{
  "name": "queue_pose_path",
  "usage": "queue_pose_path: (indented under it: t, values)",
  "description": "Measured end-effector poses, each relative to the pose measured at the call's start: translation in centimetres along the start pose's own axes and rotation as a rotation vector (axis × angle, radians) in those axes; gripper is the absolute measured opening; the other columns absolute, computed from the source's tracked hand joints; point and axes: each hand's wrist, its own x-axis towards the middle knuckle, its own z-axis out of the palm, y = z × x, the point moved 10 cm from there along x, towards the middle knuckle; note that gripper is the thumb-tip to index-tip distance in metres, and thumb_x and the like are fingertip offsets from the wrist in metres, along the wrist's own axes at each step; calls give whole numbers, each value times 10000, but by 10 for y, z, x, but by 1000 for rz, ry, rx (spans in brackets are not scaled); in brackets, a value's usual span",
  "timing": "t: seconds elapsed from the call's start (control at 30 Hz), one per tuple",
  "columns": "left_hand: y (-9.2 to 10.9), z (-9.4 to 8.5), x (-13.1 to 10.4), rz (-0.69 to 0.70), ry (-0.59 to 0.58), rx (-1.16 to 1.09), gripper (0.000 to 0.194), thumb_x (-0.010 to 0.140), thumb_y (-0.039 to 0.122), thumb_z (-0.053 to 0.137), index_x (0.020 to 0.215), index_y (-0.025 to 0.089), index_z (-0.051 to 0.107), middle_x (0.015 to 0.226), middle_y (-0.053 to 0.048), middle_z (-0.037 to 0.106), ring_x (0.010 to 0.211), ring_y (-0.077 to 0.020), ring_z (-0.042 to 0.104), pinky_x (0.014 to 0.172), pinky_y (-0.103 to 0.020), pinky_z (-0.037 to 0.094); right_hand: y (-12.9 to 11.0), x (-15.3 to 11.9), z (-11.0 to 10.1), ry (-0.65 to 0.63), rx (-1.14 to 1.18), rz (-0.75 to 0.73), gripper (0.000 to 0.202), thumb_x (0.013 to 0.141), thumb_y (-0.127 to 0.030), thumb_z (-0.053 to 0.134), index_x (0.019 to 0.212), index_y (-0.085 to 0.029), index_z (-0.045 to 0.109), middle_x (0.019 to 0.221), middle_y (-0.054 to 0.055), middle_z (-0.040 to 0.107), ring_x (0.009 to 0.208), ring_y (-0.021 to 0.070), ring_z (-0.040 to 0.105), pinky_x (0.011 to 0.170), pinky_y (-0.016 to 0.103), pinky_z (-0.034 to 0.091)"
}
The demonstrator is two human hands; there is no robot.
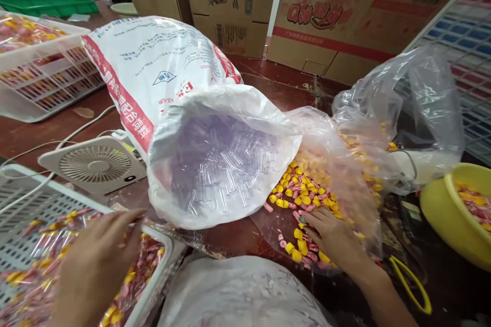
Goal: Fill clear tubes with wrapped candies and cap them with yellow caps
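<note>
My left hand (97, 260) hovers over a white plastic basket (157, 276) of filled clear tubes (42, 250); its fingers are blurred, and anything in them is hidden. Among small yellow caps (303, 248) and pink wrapped candies (303, 209) my right hand (330, 235) reaches with outstretched fingers, touching the pile. These pieces spill from a clear plastic bag (353, 189) onto the dark red table (233, 240). Between my hands a white woven sack (161, 71) lies on its side, its mouth facing me. Many empty clear tubes (230, 173) fill it.
A small white fan (95, 163) with a cable stands left of the sack. Behind it is another white basket (49, 82) of filled tubes. At the right are a yellow bowl (441, 209) and a yellow loop (414, 286). Cardboard boxes (330, 20) line the back.
</note>
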Motion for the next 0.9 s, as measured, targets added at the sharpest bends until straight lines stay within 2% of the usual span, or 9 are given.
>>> queue_pose_path:
  t: [0.03,0.13,0.2,0.3,0.43,0.53,0.6,0.73,0.9]
  values:
    - [32,9,9,126,22,80,234,939,263,520,1100,232,687,1051,-64,709,1017,-310,593,883,-419,463,0,1,0,-3,4,7,229,823,-99,697,1011,-217,642,911,39,701,887,250,648,757,366,518]
    - [113,64,28,452,-195,214,356,928,75,431,1113,209,704,1039,-108,692,925,-268,594,780,-380,475,1,3,2,-24,2,34,226,814,-124,716,999,-217,626,912,39,701,886,252,661,735,355,522]
    - [134,95,40,517,-314,310,339,904,39,446,1036,199,715,1013,-118,676,926,-280,588,736,-377,466,1,4,4,-35,-10,63,150,836,-139,688,943,-213,612,879,39,693,845,249,666,718,354,524]
    - [133,115,54,528,-366,380,294,905,52,472,1006,203,703,1029,-115,653,965,-283,581,757,-372,462,4,5,-1,21,13,125,100,848,-129,607,910,-206,593,864,51,677,809,246,663,708,355,526]
    - [118,115,59,553,-332,323,365,897,26,467,1073,237,707,1164,-131,659,1043,-288,595,833,-398,467,9,7,-29,246,235,238,57,837,-156,549,867,-201,565,844,62,634,766,231,645,676,350,538]
    - [120,96,55,548,-260,86,311,942,108,488,1143,235,688,1282,-124,662,1155,-301,598,919,-432,470,-3,12,-52,420,587,243,96,876,-184,554,961,-209,589,903,58,672,824,216,681,749,347,579]
    - [125,80,49,483,-227,-168,261,974,217,509,1187,221,660,1226,-105,700,1134,-267,630,949,-403,482,-18,20,-63,487,832,212,177,899,-193,586,1074,-220,593,958,51,706,852,198,708,785,327,600]
    - [151,70,25,346,-349,-572,241,963,325,563,1167,243,661,1078,-60,737,975,-198,684,854,-293,522,-60,41,-86,510,965,70,190,901,-198,647,1088,-206,615,990,69,706,894,187,708,794,293,603]
    - [174,81,3,110,-476,-885,160,923,356,611,962,220,685,874,-23,700,801,-172,640,730,-251,510,-105,55,-93,378,853,-212,127,944,-229,632,1068,-207,638,1050,72,718,999,185,687,937,332,563]
